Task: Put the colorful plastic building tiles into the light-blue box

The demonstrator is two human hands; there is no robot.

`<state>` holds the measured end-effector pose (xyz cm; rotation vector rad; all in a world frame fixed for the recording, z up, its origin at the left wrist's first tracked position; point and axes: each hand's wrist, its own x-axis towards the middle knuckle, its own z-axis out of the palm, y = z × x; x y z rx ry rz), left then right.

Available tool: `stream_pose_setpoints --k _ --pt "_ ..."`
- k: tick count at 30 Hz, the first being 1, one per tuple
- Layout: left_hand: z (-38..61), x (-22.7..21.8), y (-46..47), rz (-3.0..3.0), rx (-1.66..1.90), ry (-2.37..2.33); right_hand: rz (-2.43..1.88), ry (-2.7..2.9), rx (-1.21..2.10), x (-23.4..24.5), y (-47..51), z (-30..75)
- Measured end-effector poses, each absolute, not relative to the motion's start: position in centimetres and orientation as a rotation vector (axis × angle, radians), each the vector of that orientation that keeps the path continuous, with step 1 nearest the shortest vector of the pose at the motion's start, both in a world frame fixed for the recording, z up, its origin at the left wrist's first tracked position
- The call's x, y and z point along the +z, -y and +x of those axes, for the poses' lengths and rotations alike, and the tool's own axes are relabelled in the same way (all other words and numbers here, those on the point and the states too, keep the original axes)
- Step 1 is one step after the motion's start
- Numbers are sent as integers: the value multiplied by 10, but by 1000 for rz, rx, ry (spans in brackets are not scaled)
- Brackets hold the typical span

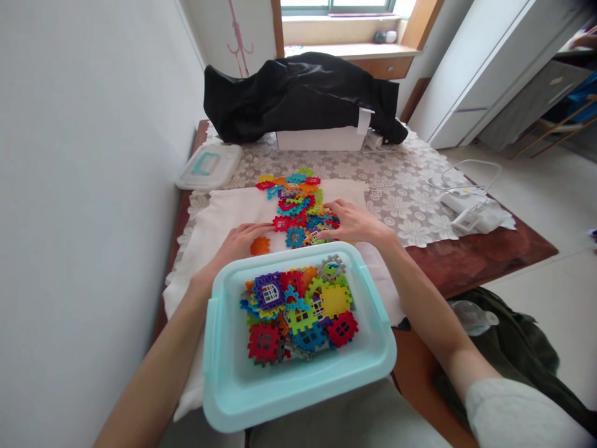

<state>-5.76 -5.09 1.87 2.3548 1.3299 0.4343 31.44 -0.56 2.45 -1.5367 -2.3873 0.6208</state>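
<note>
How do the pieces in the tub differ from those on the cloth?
The tub pieces are heaped, while the cloth pieces are spread out, with one orange piece lying apart. The left hand and right hand are at the cloth pieces; neither is at the tub pieces. Both groups are multicoloured, with notched edges.

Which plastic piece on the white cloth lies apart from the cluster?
The orange piece beside your left hand; the other pieces on the cloth bunch together.
</note>
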Motion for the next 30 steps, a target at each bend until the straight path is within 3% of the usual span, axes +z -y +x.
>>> stream_pose_setpoints --k 8,17,30 --pt "-56 18 48 2276 522 -1408 -1565 2398 639 19 -1 321" --pt "-66 47 69 2194 344 -1227 -1520 2351 744 20 -4 322" --pt "-63 41 59 2218 327 -1262 -1524 2359 726 20 -4 320"
